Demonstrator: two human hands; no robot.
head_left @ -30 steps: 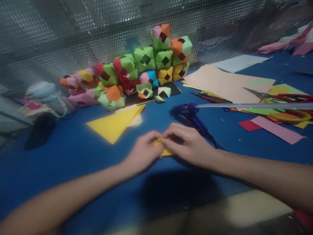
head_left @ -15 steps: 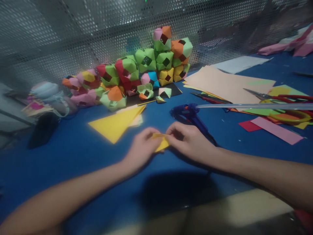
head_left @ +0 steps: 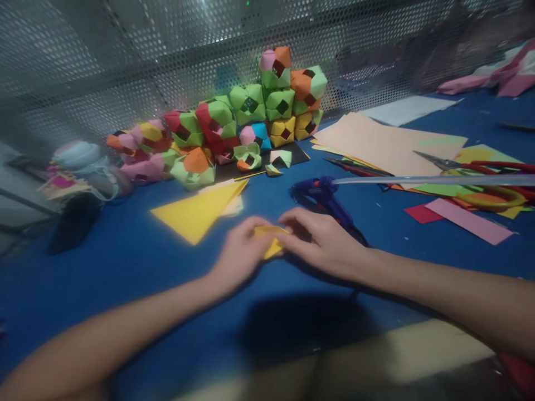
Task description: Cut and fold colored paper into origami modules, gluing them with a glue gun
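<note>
A small folded piece of yellow paper (head_left: 271,243) lies on the blue table (head_left: 125,262), pinched from both sides. My left hand (head_left: 240,250) grips its left edge with closed fingers. My right hand (head_left: 320,240) pinches its right edge, thumb and fingertips pressed together. A larger yellow folded triangle (head_left: 196,213) rests just beyond my left hand. A blue glue gun (head_left: 324,195) lies right behind my right hand.
A heap of coloured paper cubes (head_left: 246,120) is stacked against the perforated metal wall (head_left: 125,67). Peach paper sheets (head_left: 388,145), scissors (head_left: 476,164), a long clear ruler (head_left: 438,180) and pink strips (head_left: 468,220) lie at the right. A dark object (head_left: 75,220) sits at the left.
The yellow piece has been turned and lifted slightly between my fingers; both hands shifted a little away from me, staying pinched on it.
</note>
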